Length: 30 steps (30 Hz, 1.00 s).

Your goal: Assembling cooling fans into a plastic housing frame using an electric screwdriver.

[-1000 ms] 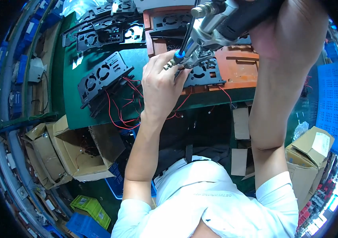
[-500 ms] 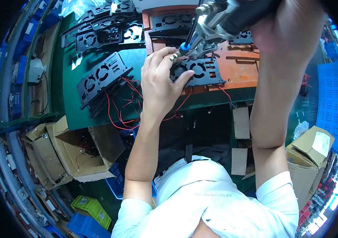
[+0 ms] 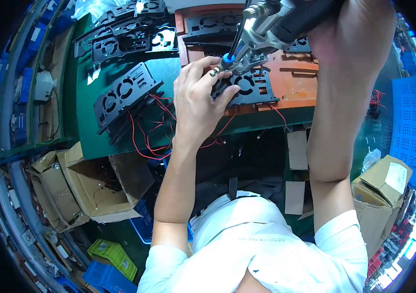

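Note:
A black panel with round fan cutouts lies on an orange-brown fixture. My left hand grips its left part, the thumb across the face and the fingers curled at the far side. My right hand, close to the camera, is wrapped round the black grip of a power screwdriver; most of those fingers are hidden. The tool's metal head with a blue fitting hangs over the panel beside my left fingers, and hides the tip's contact. Red wires trail from beneath the panel.
Another black fan panel leans on the green table at left. Several more black panels are piled at the back left. Cardboard boxes stand below left, another box at right. A blue crate is at far right.
My left fingertips have shifted slightly at the tool's head. The panel and the screwdriver stay almost in place.

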Motion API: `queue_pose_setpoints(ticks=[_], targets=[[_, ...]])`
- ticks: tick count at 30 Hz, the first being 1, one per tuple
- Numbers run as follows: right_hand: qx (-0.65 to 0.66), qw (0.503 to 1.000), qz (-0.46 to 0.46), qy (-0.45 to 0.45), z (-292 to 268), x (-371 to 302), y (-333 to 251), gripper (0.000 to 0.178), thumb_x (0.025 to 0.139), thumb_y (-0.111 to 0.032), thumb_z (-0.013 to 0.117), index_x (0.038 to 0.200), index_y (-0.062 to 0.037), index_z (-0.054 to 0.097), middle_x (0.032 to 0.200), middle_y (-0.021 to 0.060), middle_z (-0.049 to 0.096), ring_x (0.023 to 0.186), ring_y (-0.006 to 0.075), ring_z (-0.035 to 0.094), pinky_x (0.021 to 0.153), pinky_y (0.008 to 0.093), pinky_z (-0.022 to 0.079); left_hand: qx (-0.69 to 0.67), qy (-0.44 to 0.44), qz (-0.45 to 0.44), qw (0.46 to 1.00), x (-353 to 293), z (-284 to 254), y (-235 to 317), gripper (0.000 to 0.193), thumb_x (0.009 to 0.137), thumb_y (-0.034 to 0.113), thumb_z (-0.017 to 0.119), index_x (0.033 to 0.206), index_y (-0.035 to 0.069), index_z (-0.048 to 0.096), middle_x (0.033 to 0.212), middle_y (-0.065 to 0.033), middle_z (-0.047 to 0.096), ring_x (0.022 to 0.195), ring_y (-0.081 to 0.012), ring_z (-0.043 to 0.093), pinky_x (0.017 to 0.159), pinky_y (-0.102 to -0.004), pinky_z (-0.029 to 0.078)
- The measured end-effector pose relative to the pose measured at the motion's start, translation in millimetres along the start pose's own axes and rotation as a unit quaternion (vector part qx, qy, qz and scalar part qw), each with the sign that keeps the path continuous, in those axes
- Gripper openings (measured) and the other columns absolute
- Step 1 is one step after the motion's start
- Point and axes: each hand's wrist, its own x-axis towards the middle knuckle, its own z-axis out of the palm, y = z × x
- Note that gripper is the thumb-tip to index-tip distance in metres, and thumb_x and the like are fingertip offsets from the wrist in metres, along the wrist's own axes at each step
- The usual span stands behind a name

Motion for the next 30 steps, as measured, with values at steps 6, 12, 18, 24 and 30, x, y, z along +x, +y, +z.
queue_pose_setpoints(ticks=[6,12,18,24,30], targets=[[0.01,1.0,0.012,-0.013,-2.1,-1.9,3.2,0.03,0.092,-0.027,0.071,0.103,0.0004,0.067,0.065,0.0005,0.056,0.049,0.01,0.057,0.043,0.0276,0.048,0.001,-0.007,-0.008,1.0,-5.4,-1.0,-7.3,0.032,0.074,0.018,0.089,0.1,0.003,0.076,0.124,-0.0093,0.067,0.116,-0.0317,0.061,0.096,-0.0448,0.046],[-0.024,0.999,0.019,-0.018,-9.4,-0.5,-9.2,0.027,0.091,-0.025,0.071,0.101,0.0002,0.067,0.064,0.0005,0.056,0.049,0.0098,0.057,0.043,0.0277,0.048,-0.046,-0.004,-0.018,0.999,-1.6,-4.4,7.2,0.025,0.078,0.01,0.084,0.1,0.002,0.076,0.122,-0.0123,0.068,0.118,-0.0338,0.06,0.099,-0.0461,0.046],[-0.032,0.998,0.051,-0.035,-2.7,-0.1,8.6,0.025,0.091,-0.024,0.071,0.099,-0.0001,0.067,0.064,0.0005,0.056,0.049,0.0096,0.056,0.043,0.0277,0.048,-0.113,0.002,-0.089,0.99,-28.7,-8.3,-7.9,0.031,0.083,0.003,0.077,0.112,-0.002,0.073,0.128,-0.0155,0.066,0.132,-0.0374,0.053,0.11,-0.0482,0.042],[-0.042,0.995,0.061,-0.059,8.5,6.6,6.3,0.023,0.091,-0.022,0.071,0.097,-0.0003,0.066,0.064,0.0005,0.056,0.049,0.0094,0.056,0.042,0.0278,0.047,-0.069,0.002,-0.048,0.997,-34.4,-11.3,-9.0,0.052,0.084,0.014,0.082,0.131,0.003,0.065,0.143,-0.0161,0.057,0.142,-0.0428,0.041,0.114,-0.0532,0.038],[-0.044,0.994,0.051,-0.092,16.5,1.5,-3.8,0.014,0.09,-0.014,0.068,0.089,-0.0008,0.064,0.065,0.0012,0.057,0.049,0.0085,0.055,0.043,0.0281,0.047,-0.069,0.014,-0.037,0.997,-38.7,-7.7,-6.2,0.057,0.083,0.013,0.083,0.135,0.003,0.062,0.145,-0.0169,0.056,0.143,-0.0433,0.042,0.115,-0.052,0.038]])
